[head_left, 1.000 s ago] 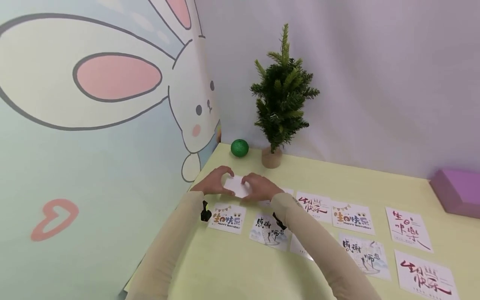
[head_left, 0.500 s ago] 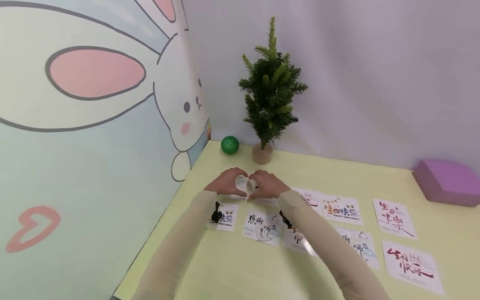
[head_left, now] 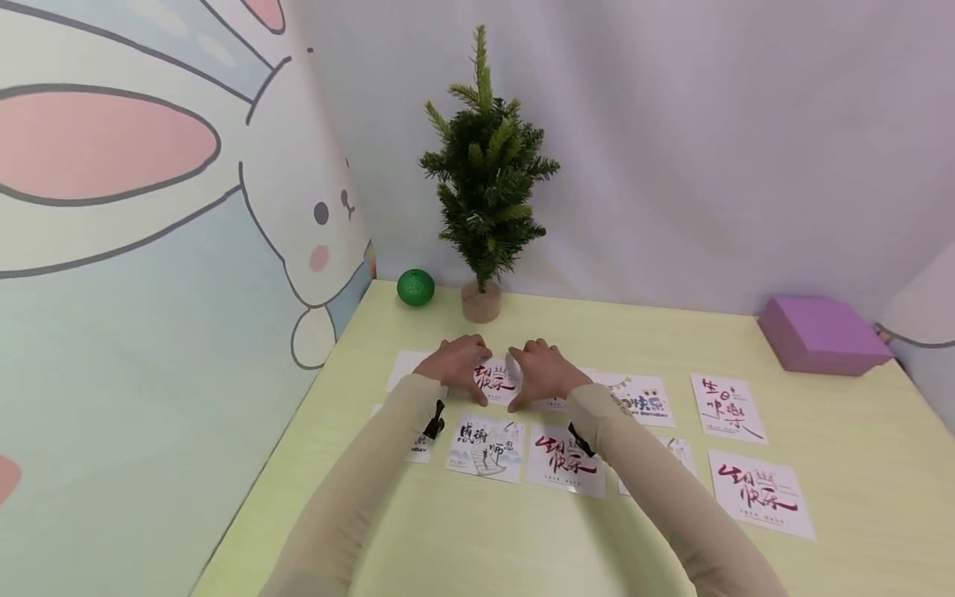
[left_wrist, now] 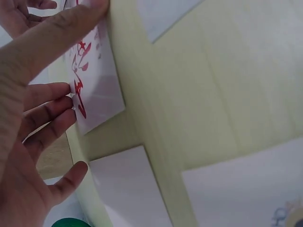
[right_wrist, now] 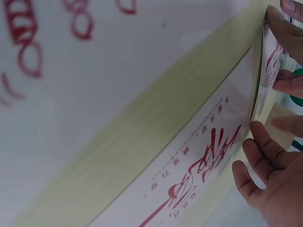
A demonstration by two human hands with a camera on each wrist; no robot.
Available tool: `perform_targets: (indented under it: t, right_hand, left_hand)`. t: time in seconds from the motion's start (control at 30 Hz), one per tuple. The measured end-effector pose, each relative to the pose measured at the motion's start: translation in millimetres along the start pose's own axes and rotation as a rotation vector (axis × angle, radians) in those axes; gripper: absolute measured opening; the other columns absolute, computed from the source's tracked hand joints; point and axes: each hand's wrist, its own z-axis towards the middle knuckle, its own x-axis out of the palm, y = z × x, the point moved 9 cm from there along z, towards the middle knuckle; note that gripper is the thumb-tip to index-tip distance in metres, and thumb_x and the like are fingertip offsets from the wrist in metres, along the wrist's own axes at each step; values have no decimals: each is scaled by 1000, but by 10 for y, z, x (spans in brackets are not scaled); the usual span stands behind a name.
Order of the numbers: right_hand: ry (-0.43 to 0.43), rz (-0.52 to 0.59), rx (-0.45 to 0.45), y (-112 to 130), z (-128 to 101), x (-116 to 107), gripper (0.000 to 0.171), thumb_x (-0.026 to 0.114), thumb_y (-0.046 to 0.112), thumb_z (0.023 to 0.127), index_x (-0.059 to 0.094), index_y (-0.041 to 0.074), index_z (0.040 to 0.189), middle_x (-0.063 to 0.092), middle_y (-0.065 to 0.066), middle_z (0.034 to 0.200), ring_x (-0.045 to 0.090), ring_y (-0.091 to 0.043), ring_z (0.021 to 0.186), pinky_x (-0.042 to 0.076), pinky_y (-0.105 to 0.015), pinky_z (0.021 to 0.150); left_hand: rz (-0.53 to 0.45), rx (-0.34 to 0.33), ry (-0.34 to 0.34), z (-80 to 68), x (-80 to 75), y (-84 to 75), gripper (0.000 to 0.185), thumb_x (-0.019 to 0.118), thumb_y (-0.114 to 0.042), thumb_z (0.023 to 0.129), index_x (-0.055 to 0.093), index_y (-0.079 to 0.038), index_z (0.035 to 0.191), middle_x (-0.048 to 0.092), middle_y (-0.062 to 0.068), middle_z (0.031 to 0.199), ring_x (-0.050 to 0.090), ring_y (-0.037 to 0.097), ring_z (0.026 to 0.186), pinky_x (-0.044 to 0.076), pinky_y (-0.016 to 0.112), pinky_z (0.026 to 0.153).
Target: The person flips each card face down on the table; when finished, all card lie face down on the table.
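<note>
Both hands meet over a greeting card with red brush lettering [head_left: 496, 383] that lies on the pale yellow table [head_left: 477, 531], at about 12 o'clock from the person and just short of the small artificial pine tree [head_left: 485, 157]. The left hand [head_left: 457, 363] rests on the card's left part, its thumb stretched along one edge and its fingers [left_wrist: 47, 111] loosely extended with their tips on the printed face, as the left wrist view shows. The right hand [head_left: 543, 371] sits at the card's 3 o'clock side with fingers [right_wrist: 258, 158] gently bent and spread, their tips at the card's edge; whether they pinch it or only touch it cannot be told. In the right wrist view the card's far edge looks slightly raised off the table between the two hands. A plain white card [head_left: 406, 365] lies just at 9 o'clock of the left hand. Nearer the person, at 6 o'clock of the held card, lie a card with black lettering and a blue drawing [head_left: 487, 448] and, touching its right side, another red-lettered card [head_left: 565, 458]. More cards spread toward 3 o'clock, among them a red-lettered one [head_left: 725, 406] and a larger red one [head_left: 763, 491]. A green glitter ball [head_left: 414, 287] stands at 9 o'clock of the tree's base, and a purple box [head_left: 821, 333] rests far off at 2 o'clock.
</note>
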Motion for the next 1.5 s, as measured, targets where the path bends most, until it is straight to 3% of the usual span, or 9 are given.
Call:
perform_targets:
  t: [0.27, 0.53, 0.73, 0.93, 1.0, 1.1, 1.27, 1.37, 1.5]
  right_hand:
    - [17, 35, -6, 15, 23, 5, 95, 88, 57, 56, 57, 7, 130, 50, -15, 117, 44, -27, 105, 42, -43, 91]
    - [45, 81, -29, 105, 70, 18, 87, 90, 47, 57, 59, 1, 123, 42, -14, 121, 45, -24, 107, 46, -37, 94]
    - [-41, 19, -119, 209, 56, -87, 116, 85, 50, 61, 30, -6, 147, 43, -19, 126, 45, -28, 112, 46, -39, 96]
    - [-114, 133, -137, 182, -4, -268, 132, 85, 51, 62, 5, 0, 154, 37, -23, 140, 44, -33, 124, 44, -43, 101]
    - [-108, 215, -130, 134, -27, -302, 133, 86, 48, 63, 0, 6, 155, 33, -23, 147, 42, -34, 131, 42, -46, 104]
    - [-100, 346, -140, 73, -37, -323, 134, 88, 41, 64, -6, 12, 155, 29, -21, 154, 38, -34, 138, 38, -51, 108]
    - [-141, 424, -217, 90, 13, -316, 111, 81, 37, 73, 9, 14, 155, 45, -18, 144, 49, -29, 128, 43, -48, 102]
    - [-194, 416, -242, 113, 24, -301, 91, 76, 35, 74, 26, 13, 147, 52, -15, 133, 56, -25, 114, 48, -43, 92]
    - [-221, 328, -231, 132, 4, -211, 77, 78, 40, 73, 42, 15, 136, 52, -10, 129, 57, -23, 104, 50, -40, 87]
  left_hand:
    - [-30, 26, -21, 22, 11, -53, 81, 89, -52, 58, 63, -16, 125, 57, 0, 121, 53, 16, 106, 43, 47, 85]
    - [-34, -8, -28, -15, 17, 9, 84, 88, -53, 59, 60, -15, 130, 56, 1, 125, 52, 17, 111, 43, 49, 92]
    - [-44, 62, -85, -27, -62, -159, 92, 86, -53, 63, 48, -20, 141, 53, -1, 136, 49, 18, 126, 40, 55, 95]
    - [-116, 133, -130, -58, -222, -281, 92, 84, -49, 66, 42, -22, 143, 55, -3, 133, 50, 15, 123, 39, 55, 98]
    - [-171, 116, -143, -87, -279, -227, 94, 86, -48, 66, 41, -23, 145, 53, -2, 135, 50, 17, 124, 37, 55, 102]
    - [-389, 104, -200, -137, -402, -132, 94, 89, -39, 66, 41, -21, 145, 50, 1, 140, 48, 22, 130, 36, 52, 108]
    - [-716, 112, -308, -224, -596, -14, 79, 91, -27, 65, 44, -15, 127, 50, 5, 132, 46, 28, 133, 38, 48, 108]
    - [-710, 79, -316, -270, -563, 73, 75, 90, -32, 65, 43, -16, 122, 51, 4, 129, 44, 27, 135, 38, 49, 108]
    - [-579, 4, -274, -340, -378, 225, 78, 88, -37, 67, 44, -14, 127, 51, 6, 135, 42, 28, 136, 37, 48, 109]
